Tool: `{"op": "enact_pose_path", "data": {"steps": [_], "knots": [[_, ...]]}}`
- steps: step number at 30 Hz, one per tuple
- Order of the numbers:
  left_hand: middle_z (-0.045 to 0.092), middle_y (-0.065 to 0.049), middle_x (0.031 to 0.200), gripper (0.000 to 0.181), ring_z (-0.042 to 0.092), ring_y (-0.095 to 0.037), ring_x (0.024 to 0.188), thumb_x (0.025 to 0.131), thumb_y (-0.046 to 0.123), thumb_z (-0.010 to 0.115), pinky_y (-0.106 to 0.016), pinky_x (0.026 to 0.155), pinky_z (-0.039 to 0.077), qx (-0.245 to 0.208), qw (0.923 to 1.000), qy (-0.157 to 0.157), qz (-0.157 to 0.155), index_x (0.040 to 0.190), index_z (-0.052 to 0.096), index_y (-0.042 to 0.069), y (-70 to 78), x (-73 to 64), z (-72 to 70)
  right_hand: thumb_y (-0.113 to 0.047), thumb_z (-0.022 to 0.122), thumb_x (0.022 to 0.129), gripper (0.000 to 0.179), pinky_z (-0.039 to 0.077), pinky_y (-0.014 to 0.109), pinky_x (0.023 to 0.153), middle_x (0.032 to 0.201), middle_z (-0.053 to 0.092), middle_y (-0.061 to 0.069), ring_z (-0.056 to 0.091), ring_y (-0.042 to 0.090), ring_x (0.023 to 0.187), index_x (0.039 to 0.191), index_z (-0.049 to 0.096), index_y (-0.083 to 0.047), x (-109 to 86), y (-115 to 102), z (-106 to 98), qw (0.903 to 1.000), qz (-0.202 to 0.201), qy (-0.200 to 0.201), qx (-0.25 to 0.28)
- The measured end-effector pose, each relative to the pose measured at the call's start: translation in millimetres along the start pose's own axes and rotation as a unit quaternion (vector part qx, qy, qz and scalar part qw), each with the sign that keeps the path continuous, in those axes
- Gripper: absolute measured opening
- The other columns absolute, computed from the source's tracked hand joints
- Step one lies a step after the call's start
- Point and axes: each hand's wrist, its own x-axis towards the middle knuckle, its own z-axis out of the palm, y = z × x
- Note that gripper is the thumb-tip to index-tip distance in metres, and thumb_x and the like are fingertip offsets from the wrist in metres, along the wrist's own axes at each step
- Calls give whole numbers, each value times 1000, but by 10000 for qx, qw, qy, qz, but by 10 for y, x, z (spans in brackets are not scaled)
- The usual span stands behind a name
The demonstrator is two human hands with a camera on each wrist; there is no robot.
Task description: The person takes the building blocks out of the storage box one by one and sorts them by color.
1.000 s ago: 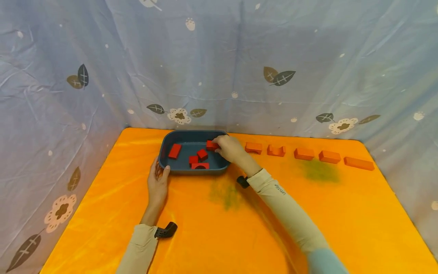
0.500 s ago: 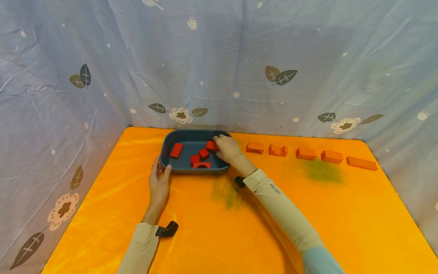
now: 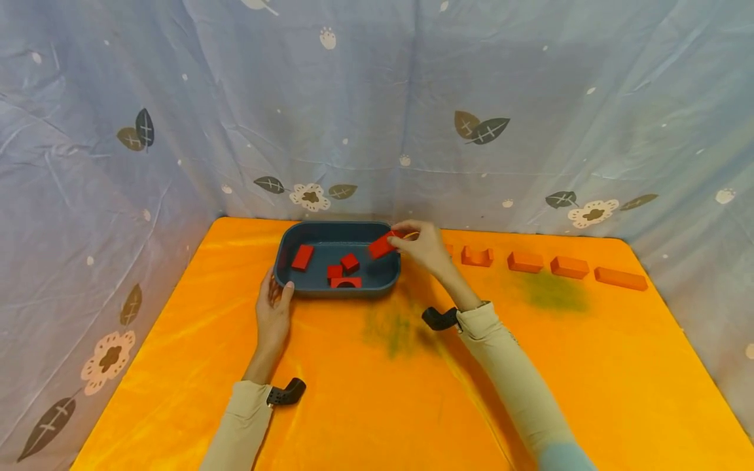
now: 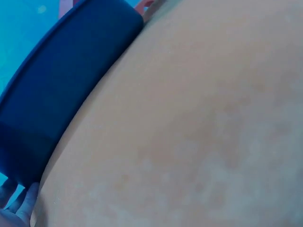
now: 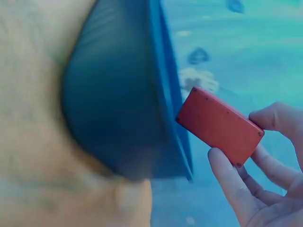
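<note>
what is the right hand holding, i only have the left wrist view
Observer: The right hand pinches a rectangular red block.
Operator: ok and whats inside the thing next to me
Observer: Four other red blocks show inside the blue tray.
Operator: anything outside it
Observer: Yes, a row of orange blocks lies on the table, to the right of the tray.

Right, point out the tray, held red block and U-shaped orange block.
Tray (image 3: pixel 327 253), head view: bare floor.
Held red block (image 5: pixel 218 127), right wrist view: broad face.
U-shaped orange block (image 3: pixel 477 261), head view: below its dip.
</note>
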Motion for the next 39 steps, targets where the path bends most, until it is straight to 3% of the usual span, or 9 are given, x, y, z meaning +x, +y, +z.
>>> {"op": "enact_pose_path", "data": {"steps": [3,6,9,15,21,25,28,35,39], "knots": [[32,-23,153,61,32,-35,140,102,11,52,-45,117,25,0,10000,-20,20,154,24,0,2,4,-3,-12,74,88,33,60,33,71,110,66,22,68,40,89,116,67,5,-115,72,-179,9966,385,218,693],[32,-23,153,61,32,-35,140,102,11,52,-45,117,26,22,10000,-5,-22,154,24,0,7,0,-12,-14,73,89,36,57,44,82,114,65,22,68,38,92,118,64,7,-224,182,-332,9910,839,314,994],[32,-23,153,60,31,-35,140,102,11,52,-45,117,25,-8,10000,28,-33,154,24,-1,-1,-5,-25,-15,71,91,37,52,51,91,116,62,23,69,28,88,118,62,9,-313,329,-447,9865,1271,279,997],[31,-25,153,61,31,-38,141,102,10,53,-47,117,24,19,10000,28,-26,153,24,-3,-42,-24,-41,-17,70,92,37,57,39,84,108,66,16,69,21,83,117,63,9,-447,626,-566,9810,1816,168,667],[30,-22,155,64,30,-35,142,101,14,55,-47,117,23,-150,9999,4,-58,155,23,1,-227,31,-66,-13,67,93,37,59,32,76,114,65,19,69,16,75,119,61,12,-507,768,-578,9754,1952,116,1016],[32,-15,156,64,31,-30,142,101,20,55,-43,117,24,-101,9999,25,31,156,24,7,-387,86,-66,-13,66,94,38,59,29,75,122,60,26,67,13,74,120,60,14,-541,780,-567,9744,2030,181,944],[33,-12,155,63,32,-28,142,102,22,55,-42,117,25,-62,9999,43,122,156,25,9,-426,97,-59,-15,67,94,37,59,28,74,121,61,27,69,16,74,118,63,12,-565,779,-565,9770,2026,223,620],[33,-13,156,63,31,-29,142,101,22,55,-43,117,25,-82,9997,67,237,156,26,8,-375,122,-34,-14,67,93,30,60,30,61,94,71,25,70,22,64,112,69,9,-593,789,-575,9877,1489,333,-343],[31,-20,155,63,30,-34,142,101,15,54,-46,117,24,-111,9997,-23,204,155,24,2,-178,75,-7,-12,66,93,27,60,31,60,88,71,22,68,22,62,112,69,7,-597,784,-584,9881,1431,315,-463]]}}
